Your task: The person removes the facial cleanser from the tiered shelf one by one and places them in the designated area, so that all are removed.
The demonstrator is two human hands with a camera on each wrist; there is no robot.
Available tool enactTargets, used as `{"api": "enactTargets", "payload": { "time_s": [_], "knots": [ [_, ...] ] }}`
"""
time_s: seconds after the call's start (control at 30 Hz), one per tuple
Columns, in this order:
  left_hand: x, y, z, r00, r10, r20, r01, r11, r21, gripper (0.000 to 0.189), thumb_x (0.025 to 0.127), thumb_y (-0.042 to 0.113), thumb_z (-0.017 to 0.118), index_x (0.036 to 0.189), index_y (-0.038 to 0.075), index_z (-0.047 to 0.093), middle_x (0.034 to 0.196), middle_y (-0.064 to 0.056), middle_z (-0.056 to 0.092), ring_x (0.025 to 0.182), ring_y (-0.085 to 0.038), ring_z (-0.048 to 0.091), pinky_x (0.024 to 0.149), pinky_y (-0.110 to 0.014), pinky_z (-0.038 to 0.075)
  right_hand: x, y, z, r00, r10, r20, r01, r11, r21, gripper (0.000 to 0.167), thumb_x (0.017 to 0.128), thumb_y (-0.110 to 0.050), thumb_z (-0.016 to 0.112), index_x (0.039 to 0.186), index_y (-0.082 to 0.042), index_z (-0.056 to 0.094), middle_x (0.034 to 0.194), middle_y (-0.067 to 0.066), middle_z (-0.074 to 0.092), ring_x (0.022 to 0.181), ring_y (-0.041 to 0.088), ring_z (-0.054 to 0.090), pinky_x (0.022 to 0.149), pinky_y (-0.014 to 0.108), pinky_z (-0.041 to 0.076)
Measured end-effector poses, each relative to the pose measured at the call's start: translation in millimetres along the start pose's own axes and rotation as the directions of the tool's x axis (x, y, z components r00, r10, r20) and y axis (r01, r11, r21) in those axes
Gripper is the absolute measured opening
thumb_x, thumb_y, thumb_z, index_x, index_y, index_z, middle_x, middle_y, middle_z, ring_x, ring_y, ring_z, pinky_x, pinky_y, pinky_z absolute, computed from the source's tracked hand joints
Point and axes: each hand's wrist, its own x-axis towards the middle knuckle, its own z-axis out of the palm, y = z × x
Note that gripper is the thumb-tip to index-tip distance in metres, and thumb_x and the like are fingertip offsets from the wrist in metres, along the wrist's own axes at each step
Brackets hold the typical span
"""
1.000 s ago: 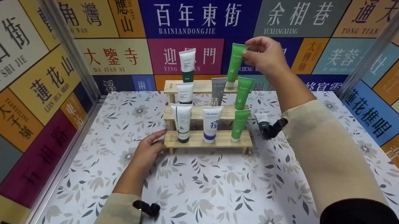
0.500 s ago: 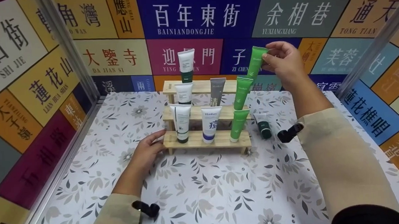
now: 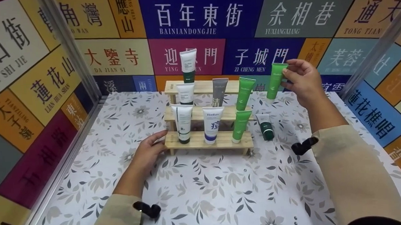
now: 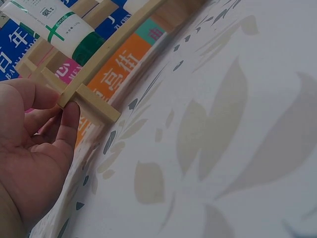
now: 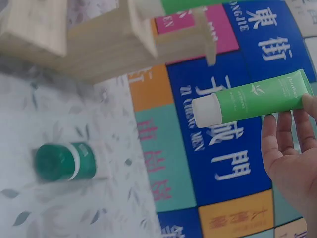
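In the head view my right hand [image 3: 302,81] pinches a green squeeze tube [image 3: 276,82] by its flat crimped end, right of the wooden display stand [image 3: 221,135]. The tube hangs with its white cap [image 5: 207,111] downward, clear of the stand. At the stand's lower left end my left hand [image 3: 151,148] grips the corner of the bottom step; in the left wrist view, thumb and fingertips close on the wood. Two more green tubes, an upper one [image 3: 245,93] and a lower one [image 3: 241,126], stand on the right side of the steps.
White-and-green tubes [image 3: 183,123] line the stand's left side; a grey tube [image 3: 220,91] and a white-and-blue tube [image 3: 212,125] stand mid-step. A dark-green-capped tube [image 3: 265,126] lies on the floral cloth [image 3: 207,193] to the right. A sign-covered wall [image 3: 203,14] closes the back.
My right hand has lifted the green tube off the top step, carried it right past the stand's end and lowered it somewhat. The left hand has stayed at the stand's corner.
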Motion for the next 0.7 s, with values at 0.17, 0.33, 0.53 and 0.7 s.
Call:
{"api": "enactTargets", "payload": {
  "time_s": [0.17, 0.33, 0.53, 0.7],
  "knots": [
    [-0.3, -2.2, 1.0, 1.000, 0.027, 0.004, -0.027, 1.000, -0.004, 0.057, 0.098, 0.013, 0.066, 0.154, 0.020, 0.058, 0.152, -0.005, 0.066, 0.140, -0.021, 0.063, 0.123, -0.041, 0.043, -2.6, 18, -20, 0.999, 0.033, -0.008, -0.033, 0.999, -0.025, 0.036, 0.101, -0.015, 0.073, 0.135, -0.019, 0.063, 0.128, -0.001, 0.060, 0.122, 0.018, 0.061, 0.086, 0.025, 0.064],
    [0.0, -3.6, 1.7, 1.000, 0.014, 0.003, -0.014, 1.000, -0.004, 0.057, 0.098, 0.015, 0.067, 0.154, 0.021, 0.058, 0.151, -0.003, 0.066, 0.140, -0.021, 0.063, 0.124, -0.041, 0.042, -4.1, 34, -40, 0.998, 0.065, 0.010, -0.064, 0.997, -0.051, 0.038, 0.102, -0.016, 0.072, 0.137, -0.018, 0.060, 0.128, -0.002, 0.059, 0.116, 0.015, 0.065, 0.086, 0.026, 0.064],
    [-0.3, -2.0, -0.1, 1.000, 0.010, 0.002, -0.010, 1.000, -0.006, 0.057, 0.099, 0.014, 0.067, 0.154, 0.022, 0.058, 0.152, -0.003, 0.065, 0.140, -0.021, 0.063, 0.123, -0.040, 0.043, -2.6, 50, -58, 0.992, 0.126, -0.005, -0.126, 0.991, -0.050, 0.037, 0.102, -0.017, 0.073, 0.137, -0.019, 0.061, 0.127, -0.003, 0.061, 0.113, 0.013, 0.067, 0.086, 0.026, 0.064],
    [-1.4, -0.4, -0.3, 1.000, 0.003, -0.001, -0.003, 1.000, -0.011, 0.056, 0.098, 0.016, 0.069, 0.154, 0.022, 0.058, 0.150, -0.001, 0.067, 0.138, -0.020, 0.064, 0.122, -0.041, 0.044, -1.2, 64, -69, 0.976, 0.216, -0.012, -0.216, 0.974, -0.068, 0.042, 0.103, -0.019, 0.071, 0.143, -0.022, 0.058, 0.130, -0.005, 0.060, 0.115, 0.012, 0.067, 0.088, 0.027, 0.064]
  ]
}}
